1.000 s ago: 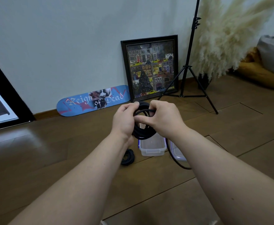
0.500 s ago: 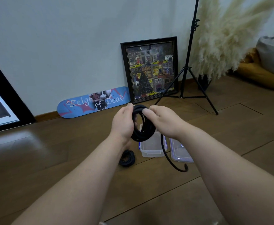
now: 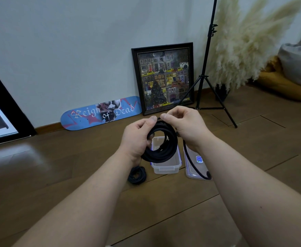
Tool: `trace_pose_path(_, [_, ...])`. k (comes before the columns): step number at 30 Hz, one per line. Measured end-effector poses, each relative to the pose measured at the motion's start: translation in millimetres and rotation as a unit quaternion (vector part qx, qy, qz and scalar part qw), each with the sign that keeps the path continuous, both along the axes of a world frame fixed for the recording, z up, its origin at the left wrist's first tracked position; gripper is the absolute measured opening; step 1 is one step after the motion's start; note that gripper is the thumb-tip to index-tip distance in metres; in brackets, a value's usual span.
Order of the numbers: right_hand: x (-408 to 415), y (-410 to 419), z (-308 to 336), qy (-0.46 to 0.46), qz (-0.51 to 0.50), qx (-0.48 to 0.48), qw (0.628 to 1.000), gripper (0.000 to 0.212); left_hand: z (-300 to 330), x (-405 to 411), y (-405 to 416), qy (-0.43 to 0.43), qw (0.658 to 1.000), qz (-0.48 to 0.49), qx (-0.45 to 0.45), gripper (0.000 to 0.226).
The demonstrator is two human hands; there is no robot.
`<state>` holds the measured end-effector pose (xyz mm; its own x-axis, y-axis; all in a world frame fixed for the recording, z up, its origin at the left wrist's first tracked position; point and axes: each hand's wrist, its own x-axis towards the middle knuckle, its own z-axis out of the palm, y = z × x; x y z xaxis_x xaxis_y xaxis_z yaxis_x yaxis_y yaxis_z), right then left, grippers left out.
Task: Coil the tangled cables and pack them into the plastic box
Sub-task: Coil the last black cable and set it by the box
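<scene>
1. Black cable [image 3: 161, 145] mostly coiled, held above the plastic box [image 3: 165, 165]
2. Left hand [image 3: 137, 138] gripping the coil at 9 o'clock; right hand [image 3: 183, 124] pinching a strand at 12
3. Loose tail [image 3: 193, 163] hanging over the lid [image 3: 197, 172] at 3 o'clock of the box, yet to wind
4. Second coil [image 3: 137, 175] on the floor at 8 o'clock of the box, not packed
5. Nothing visible inside the box

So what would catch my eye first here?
Two hands, left hand and right hand, hold a black cable coil mid-frame above an open plastic box on the wooden floor. Behind, a blue skateboard deck and a framed picture lean against the wall.
</scene>
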<state>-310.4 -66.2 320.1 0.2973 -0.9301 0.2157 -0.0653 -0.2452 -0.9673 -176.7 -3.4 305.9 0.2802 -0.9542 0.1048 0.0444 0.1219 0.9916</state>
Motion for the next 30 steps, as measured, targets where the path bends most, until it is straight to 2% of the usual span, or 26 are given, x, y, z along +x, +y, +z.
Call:
trace_pose_path(3, [-2.7,3.0,2.7,-0.027,0.035,-0.005,0.999,0.007,0.8,2.2,-0.4,0.046,0.999,0.025,-0.007,0.038])
trace_pose_path(7, [-1.2,9.0,5.6,-0.028,0.035,-0.046,0.998,0.019,3.7,3.9,-4.2,0.109,0.992,0.063,-0.014,0.037])
trace_pose_path(10, [-1.1,10.0,3.8,0.024,0.019,-0.109,0.994,0.023,5.2,3.8,-4.5,0.124,0.99,0.072,-0.009,0.034])
trace_pose_path(12, [-1.6,9.0,1.5,0.084,0.016,-0.151,0.985,0.011,5.5,5.2,-3.7,0.125,0.989,0.075,-0.006,0.029])
trace_pose_path(14, [-1.8,7.6,-1.8,0.134,-0.001,-0.197,0.971,0.013,5.2,5.4,-3.1,0.124,0.99,0.07,-0.003,0.031])
trace_pose_path(16, [-0.6,7.0,-4.0,0.14,-0.034,-0.222,0.964,0.009,4.8,3.8,-3.1,0.125,0.99,0.064,0.001,0.037])
trace_pose_path(18, [0.3,6.8,-6.7,0.125,-0.059,-0.204,0.969,0.008,4.5,2.6,-4.1,0.127,0.99,0.067,0.004,0.04])
trace_pose_path(20, [-0.9,8.6,-7.6,0.148,-0.063,-0.195,0.968,0.026,4.8,2.7,-5.4,0.138,0.987,0.078,0.007,0.038])
trace_pose_path(23, [-0.8,15.6,-6.5,0.226,0.043,-0.222,0.948,0.088,5.6,7.1,-8.4,0.171,0.98,0.1,0.013,0.028])
trace_pose_path(25, [3.5,18.9,-8.4,0.301,0.101,-0.255,0.914,0.114,5.3,9.5,-9.7,0.169,0.98,0.1,0.017,0.024])
trace_pose_path(28, [8.1,15.7,-15.0,0.389,0.092,-0.286,0.871,0.13,3.4,9.3,-9.9,0.161,0.983,0.083,0.025,0.024])
trace_pose_path(30, [10.0,14.6,-17.2,0.401,0.081,-0.286,0.866,0.131,2.8,10.1,-10.4,0.164,0.983,0.074,0.029,0.025])
